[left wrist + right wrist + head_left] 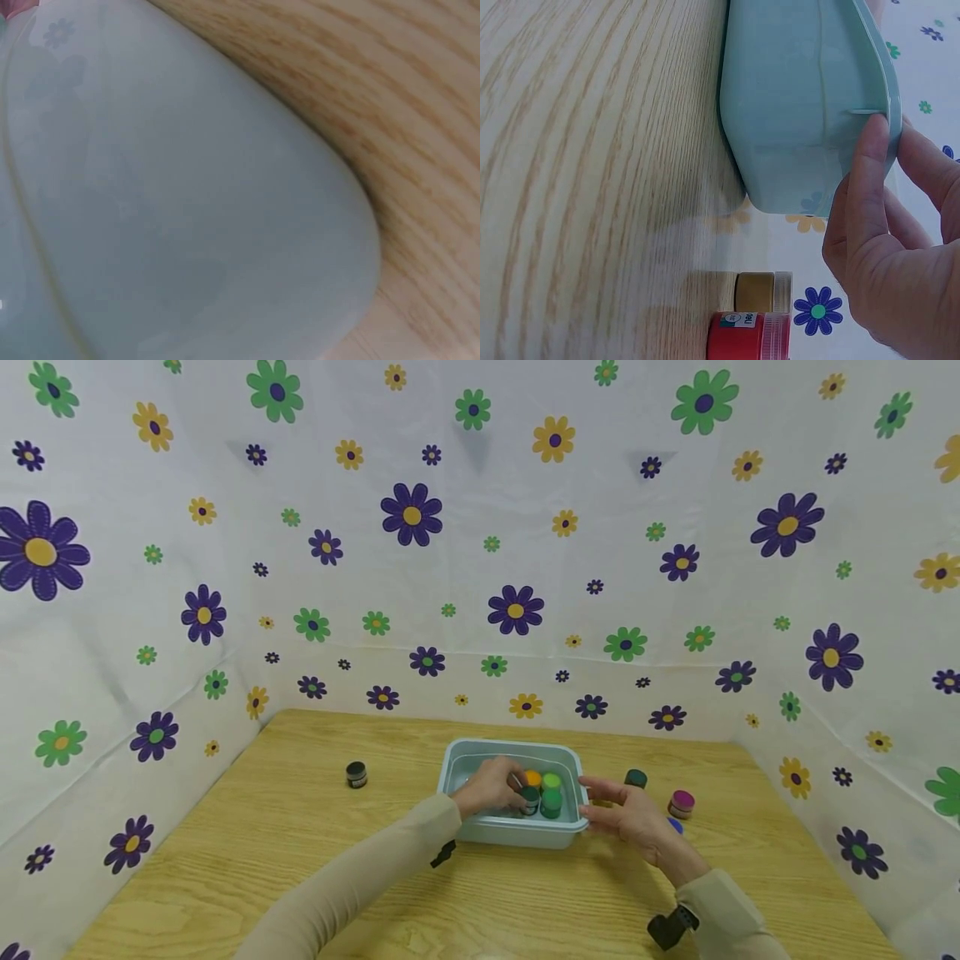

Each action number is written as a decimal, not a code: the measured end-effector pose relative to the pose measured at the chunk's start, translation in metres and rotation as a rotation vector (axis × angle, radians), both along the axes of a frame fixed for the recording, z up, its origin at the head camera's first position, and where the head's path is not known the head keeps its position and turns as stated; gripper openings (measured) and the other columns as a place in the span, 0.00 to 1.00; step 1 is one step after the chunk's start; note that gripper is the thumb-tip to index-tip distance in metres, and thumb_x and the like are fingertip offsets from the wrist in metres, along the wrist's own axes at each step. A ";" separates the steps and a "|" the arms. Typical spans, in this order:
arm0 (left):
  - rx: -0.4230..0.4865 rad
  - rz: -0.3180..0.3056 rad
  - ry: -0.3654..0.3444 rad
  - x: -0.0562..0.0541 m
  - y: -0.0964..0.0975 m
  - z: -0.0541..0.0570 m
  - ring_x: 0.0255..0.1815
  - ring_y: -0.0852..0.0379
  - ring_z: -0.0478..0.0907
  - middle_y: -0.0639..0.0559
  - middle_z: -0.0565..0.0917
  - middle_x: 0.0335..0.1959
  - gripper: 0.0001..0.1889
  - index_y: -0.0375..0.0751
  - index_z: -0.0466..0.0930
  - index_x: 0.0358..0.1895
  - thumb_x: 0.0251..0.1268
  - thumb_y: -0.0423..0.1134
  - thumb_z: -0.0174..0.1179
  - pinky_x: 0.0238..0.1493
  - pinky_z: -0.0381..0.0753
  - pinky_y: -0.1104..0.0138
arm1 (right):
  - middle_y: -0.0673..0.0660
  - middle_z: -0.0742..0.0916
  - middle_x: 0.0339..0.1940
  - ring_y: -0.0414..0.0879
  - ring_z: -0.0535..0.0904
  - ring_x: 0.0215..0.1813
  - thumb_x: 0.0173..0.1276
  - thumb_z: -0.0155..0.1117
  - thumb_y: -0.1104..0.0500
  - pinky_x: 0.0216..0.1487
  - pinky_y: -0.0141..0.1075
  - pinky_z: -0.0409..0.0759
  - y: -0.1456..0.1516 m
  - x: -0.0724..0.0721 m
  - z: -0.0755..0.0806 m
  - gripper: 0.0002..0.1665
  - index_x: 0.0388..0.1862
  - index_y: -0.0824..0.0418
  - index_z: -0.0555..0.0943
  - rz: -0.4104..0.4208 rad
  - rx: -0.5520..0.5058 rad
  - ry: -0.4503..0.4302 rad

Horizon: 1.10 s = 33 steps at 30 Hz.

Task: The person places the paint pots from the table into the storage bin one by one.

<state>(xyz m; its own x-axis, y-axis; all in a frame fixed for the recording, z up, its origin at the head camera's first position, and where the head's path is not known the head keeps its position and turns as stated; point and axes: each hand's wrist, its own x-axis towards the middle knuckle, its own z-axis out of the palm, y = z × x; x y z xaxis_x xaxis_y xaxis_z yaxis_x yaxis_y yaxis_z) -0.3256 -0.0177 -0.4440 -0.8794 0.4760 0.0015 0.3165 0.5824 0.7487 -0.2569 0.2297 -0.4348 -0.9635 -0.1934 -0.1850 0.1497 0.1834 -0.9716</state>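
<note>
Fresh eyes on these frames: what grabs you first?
The flower-print backdrop behind and beside the table leads, its purple blooms boldest. Next is the pale blue tub mid-table, with the left hand inside, beside orange and green jars. The right hand has its fingers against the tub's right end.

Red ribbed-lid jar (739, 341), worktop (592, 187), off the tub's (780, 112) right end: label (739, 320) reads "deli". Other jar print too small to read.

Wood-grained tabletop (300, 827), white backdrop (465, 577) on three sides, possibly cloth, purple, green and yellow printed flowers (412, 516)
</note>
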 end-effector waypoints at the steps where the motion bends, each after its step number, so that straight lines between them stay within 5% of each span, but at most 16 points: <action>1: -0.003 -0.002 0.005 0.000 0.000 0.000 0.35 0.56 0.82 0.43 0.87 0.38 0.13 0.35 0.85 0.44 0.53 0.29 0.71 0.33 0.85 0.69 | 0.71 0.70 0.69 0.44 0.83 0.43 0.63 0.71 0.59 0.47 0.36 0.87 0.000 0.000 0.000 0.39 0.72 0.65 0.68 -0.001 -0.001 0.001; 20: 0.057 -0.009 0.007 -0.001 -0.008 0.002 0.38 0.54 0.83 0.45 0.86 0.39 0.15 0.33 0.83 0.49 0.57 0.31 0.69 0.33 0.86 0.68 | 0.71 0.71 0.67 0.45 0.83 0.43 0.63 0.70 0.60 0.48 0.36 0.87 0.000 -0.001 -0.003 0.39 0.72 0.65 0.68 -0.007 -0.009 0.004; 26: 0.134 -0.012 0.012 -0.006 -0.027 0.010 0.33 0.44 0.86 0.45 0.86 0.33 0.13 0.31 0.83 0.48 0.61 0.33 0.67 0.31 0.87 0.62 | 0.71 0.70 0.67 0.45 0.84 0.43 0.63 0.71 0.59 0.47 0.35 0.87 -0.001 0.001 -0.002 0.40 0.72 0.66 0.67 -0.002 -0.009 0.004; 33: 0.245 0.023 -0.030 -0.010 -0.063 0.023 0.38 0.32 0.82 0.36 0.86 0.39 0.15 0.34 0.82 0.51 0.65 0.38 0.64 0.34 0.86 0.55 | 0.71 0.71 0.68 0.45 0.84 0.43 0.64 0.70 0.60 0.50 0.39 0.87 0.000 0.000 -0.002 0.39 0.72 0.66 0.68 -0.006 -0.010 0.009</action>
